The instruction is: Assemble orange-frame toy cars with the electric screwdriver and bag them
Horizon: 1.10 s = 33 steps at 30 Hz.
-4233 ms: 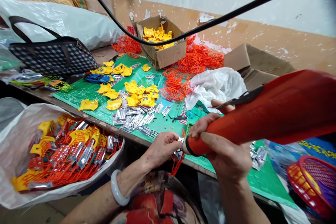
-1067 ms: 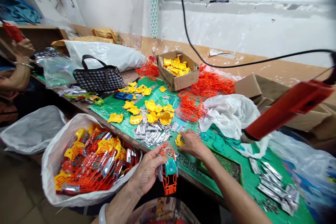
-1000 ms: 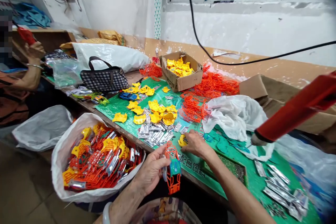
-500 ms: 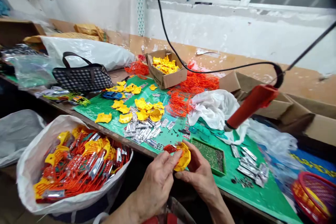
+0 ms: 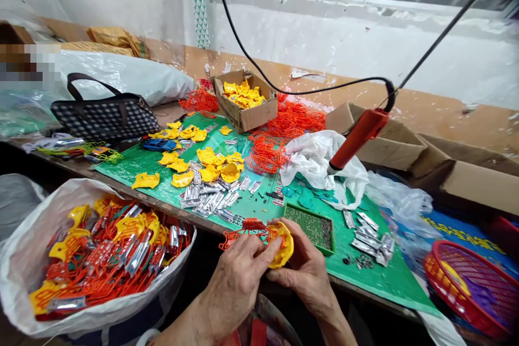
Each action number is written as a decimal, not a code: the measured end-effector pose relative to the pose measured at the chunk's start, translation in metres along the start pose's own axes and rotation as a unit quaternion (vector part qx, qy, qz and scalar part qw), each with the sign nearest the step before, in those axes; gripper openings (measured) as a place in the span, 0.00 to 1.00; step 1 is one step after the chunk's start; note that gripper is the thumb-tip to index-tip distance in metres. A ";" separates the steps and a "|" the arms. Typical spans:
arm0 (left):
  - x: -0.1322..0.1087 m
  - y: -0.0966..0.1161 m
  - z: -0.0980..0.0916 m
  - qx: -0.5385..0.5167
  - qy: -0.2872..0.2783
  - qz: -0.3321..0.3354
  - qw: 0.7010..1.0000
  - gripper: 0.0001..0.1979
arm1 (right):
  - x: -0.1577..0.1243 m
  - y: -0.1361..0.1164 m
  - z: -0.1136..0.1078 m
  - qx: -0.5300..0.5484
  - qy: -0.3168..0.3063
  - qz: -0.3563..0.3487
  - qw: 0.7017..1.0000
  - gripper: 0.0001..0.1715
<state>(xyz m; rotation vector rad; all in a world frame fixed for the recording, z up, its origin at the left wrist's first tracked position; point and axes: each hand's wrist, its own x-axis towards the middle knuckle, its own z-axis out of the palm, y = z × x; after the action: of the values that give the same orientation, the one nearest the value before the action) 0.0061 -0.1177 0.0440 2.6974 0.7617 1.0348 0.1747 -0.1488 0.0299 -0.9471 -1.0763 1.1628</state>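
Both hands meet in front of the table's near edge. My left hand [image 5: 239,273] is closed, with an orange plastic lattice piece [image 5: 249,228] poking out past its fingers. Its thumb and fingertips press the inner side of a curved yellow plastic shell [image 5: 284,246]. From the right, my right hand [image 5: 306,265] grips the rim of that shell between thumb and fingers. The lattice's end meets the shell; how the two fit together is hidden by my fingers. Closest to my right hand is a green tray [image 5: 333,240] of tiny parts.
Yellow shells [image 5: 211,158] and silver metal clips [image 5: 213,197] lie loose on the green sheet. A red electric screwdriver [image 5: 359,139] hangs at right. At left stands a white sack [image 5: 16,297] of assembled pieces. Behind are a carton [image 5: 259,116], a checked bag [image 5: 107,116] and orange lattices [image 5: 267,152].
The view has swung to the right. More of the orange lattice now shows, sticking out left of my left hand, and the yellow shell is turned with its inside towards me.
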 end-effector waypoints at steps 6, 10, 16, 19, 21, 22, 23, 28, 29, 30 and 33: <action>-0.003 -0.001 0.003 -0.010 0.002 -0.003 1.000 0.31 | 0.002 0.003 0.000 0.015 -0.003 0.003 1.000 0.44; -0.002 0.000 0.004 -0.018 -0.002 0.000 1.000 0.31 | 0.003 0.004 0.002 0.030 -0.004 0.007 1.000 0.44; -0.003 0.001 0.006 -0.018 -0.017 -0.004 1.000 0.33 | 0.000 0.004 0.001 0.048 -0.010 0.017 0.999 0.42; -0.004 0.003 0.007 -0.025 -0.020 -0.010 0.999 0.34 | -0.002 0.002 0.000 0.041 -0.006 0.012 0.999 0.42; -0.005 0.005 0.007 -0.041 -0.019 -0.013 0.999 0.35 | -0.005 0.001 0.000 0.030 -0.006 0.003 1.000 0.40; -0.006 0.006 0.007 -0.059 -0.020 -0.019 0.998 0.35 | -0.006 0.001 0.001 0.018 -0.004 -0.003 1.000 0.40; -0.006 0.008 0.006 -0.085 -0.024 -0.028 0.996 0.34 | -0.008 0.000 0.001 -0.001 0.000 -0.012 1.000 0.41; -0.003 0.019 -0.007 -0.340 -0.064 -0.202 0.916 0.19 | -0.009 -0.011 0.005 -0.219 0.016 -0.041 0.975 0.46; -0.003 0.020 -0.010 -0.401 -0.063 -0.251 0.879 0.15 | -0.007 -0.014 0.004 -0.253 -0.001 -0.038 0.967 0.42; -0.004 0.021 -0.012 -0.463 -0.060 -0.299 0.832 0.13 | -0.004 -0.016 0.003 -0.270 -0.029 -0.029 0.962 0.37; -0.009 0.017 -0.010 -0.622 -0.053 -0.411 0.664 0.15 | 0.006 -0.014 -0.001 -0.246 -0.129 0.033 0.960 0.25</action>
<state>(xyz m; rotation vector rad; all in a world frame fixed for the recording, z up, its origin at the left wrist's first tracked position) 0.0007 -0.1375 0.0516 1.0068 0.6945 0.6693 0.1795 -0.1453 0.0442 -1.2431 -1.6030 1.1121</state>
